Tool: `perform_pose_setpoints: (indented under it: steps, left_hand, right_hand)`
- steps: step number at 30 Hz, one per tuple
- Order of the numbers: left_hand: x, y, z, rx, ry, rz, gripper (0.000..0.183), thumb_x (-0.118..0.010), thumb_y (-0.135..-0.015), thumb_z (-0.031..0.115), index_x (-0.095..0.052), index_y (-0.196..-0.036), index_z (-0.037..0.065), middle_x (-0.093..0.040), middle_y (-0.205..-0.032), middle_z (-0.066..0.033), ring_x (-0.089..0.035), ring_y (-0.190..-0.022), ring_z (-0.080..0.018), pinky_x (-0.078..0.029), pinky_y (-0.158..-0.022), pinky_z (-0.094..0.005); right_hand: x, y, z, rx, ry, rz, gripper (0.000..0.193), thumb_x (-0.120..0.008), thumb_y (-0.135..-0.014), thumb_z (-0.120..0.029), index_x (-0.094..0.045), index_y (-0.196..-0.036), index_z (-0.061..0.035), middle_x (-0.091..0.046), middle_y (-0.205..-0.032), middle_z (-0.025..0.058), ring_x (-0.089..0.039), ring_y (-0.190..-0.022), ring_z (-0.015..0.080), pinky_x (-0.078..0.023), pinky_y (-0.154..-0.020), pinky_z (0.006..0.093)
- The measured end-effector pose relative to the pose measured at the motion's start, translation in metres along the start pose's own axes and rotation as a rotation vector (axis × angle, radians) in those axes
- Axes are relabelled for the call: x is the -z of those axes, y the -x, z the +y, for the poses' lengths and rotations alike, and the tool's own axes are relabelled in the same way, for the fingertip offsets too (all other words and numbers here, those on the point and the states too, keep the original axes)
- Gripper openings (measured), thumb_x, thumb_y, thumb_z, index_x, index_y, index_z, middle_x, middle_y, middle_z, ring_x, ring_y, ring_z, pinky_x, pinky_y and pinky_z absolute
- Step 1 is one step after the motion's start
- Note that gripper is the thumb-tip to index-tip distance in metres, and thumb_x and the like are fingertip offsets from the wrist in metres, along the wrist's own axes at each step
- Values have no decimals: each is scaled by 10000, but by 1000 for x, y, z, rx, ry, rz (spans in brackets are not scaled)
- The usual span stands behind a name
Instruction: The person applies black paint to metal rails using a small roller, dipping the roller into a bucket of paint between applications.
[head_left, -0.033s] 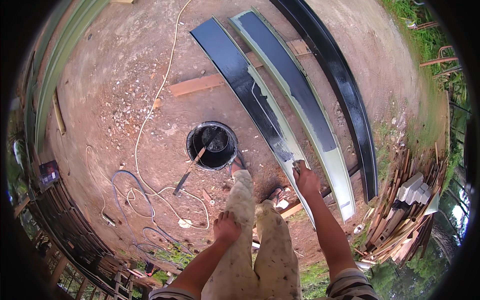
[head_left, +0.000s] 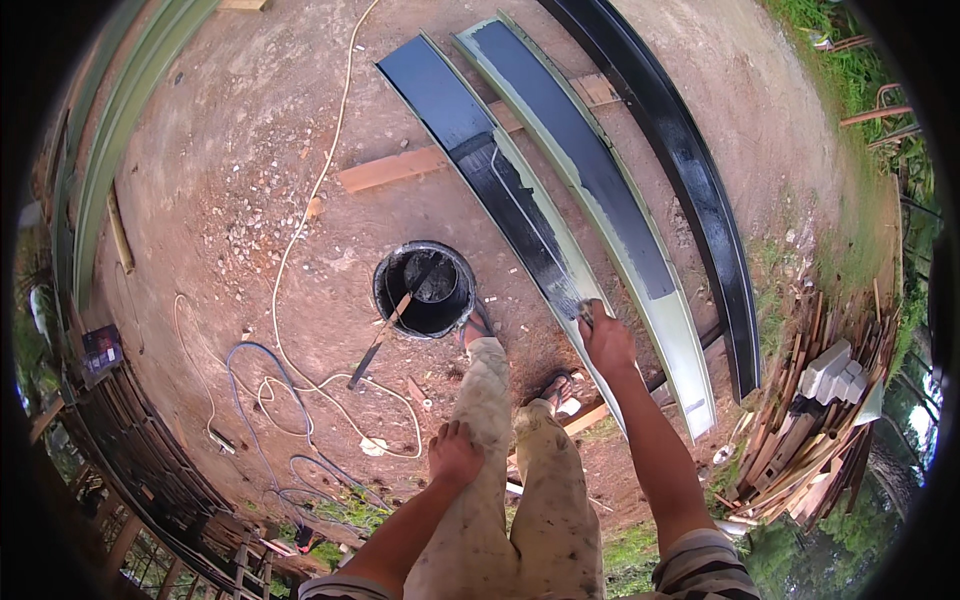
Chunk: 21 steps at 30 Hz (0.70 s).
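Note:
My right hand is closed round the handle of a paint roller. Its long thin wire frame runs up the nearest steel beam, and the dark roller end lies on the black-painted face. Toward my hand, that beam's lower end is still pale green. Resting on my left knee, my left hand holds nothing, its fingers laid over the trouser cloth. By my left foot stands a black paint-coated bucket with dark paint inside. A stick, dark at both ends, leans across its rim.
A partly black beam and a fully black one lie alongside, on timber pieces. Hoses or cords loop over the dirt at left. Stacked wood is at right, green beams at far left.
My right hand has moved slightly up and left. The roller end has shifted up and left along the nearest beam. My left hand stays on the knee.

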<state>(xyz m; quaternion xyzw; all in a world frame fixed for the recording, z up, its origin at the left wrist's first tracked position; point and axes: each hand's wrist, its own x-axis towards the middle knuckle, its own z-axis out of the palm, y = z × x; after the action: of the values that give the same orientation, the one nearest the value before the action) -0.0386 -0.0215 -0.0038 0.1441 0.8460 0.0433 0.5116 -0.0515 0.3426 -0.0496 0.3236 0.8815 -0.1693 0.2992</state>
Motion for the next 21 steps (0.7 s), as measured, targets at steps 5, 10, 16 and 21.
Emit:
perform_pose_setpoints:
  steps: [5, 10, 16, 21]
  left_hand:
    - [-3, 5, 2, 32, -44, 3, 414, -626, -893, 284, -631, -1240, 58, -625, -1369, -128, -538, -1374, -331, -443, -1128, -524]
    - [-13, 13, 6, 35, -110, 53, 430, -652, -888, 298, -642, -1246, 61, -633, -1370, -120, -542, -1376, -322, -450, -1122, -522]
    - [-27, 21, 15, 23, -181, 75, 440, -658, -885, 306, -648, -1250, 61, -650, -1363, -115, -553, -1364, -303, -469, -1095, -509]
    - [-47, 31, 22, -8, -256, 106, 435, -646, -891, 298, -646, -1257, 62, -658, -1350, -121, -562, -1350, -309, -470, -1096, -505]
  right_hand:
    - [-4, 4, 3, -13, -81, 27, 439, -613, -1047, -422, -510, -1327, -101, -750, -881, 236, -754, -839, 437, -604, -748, 560]
    - [-91, 196, 142, -223, -173, -139, 431, -629, -1032, -396, -508, -1347, -129, -737, -882, 269, -719, -831, 505, -562, -759, 610]
    - [-129, 445, 288, -472, -132, -256, 406, -672, -988, -411, -563, -1324, -211, -741, -878, 270, -719, -867, 517, -559, -783, 630]
    - [-159, 442, 310, -477, -147, -290, 388, -686, -982, -417, -574, -1292, -211, -747, -870, 250, -728, -861, 502, -563, -763, 626]
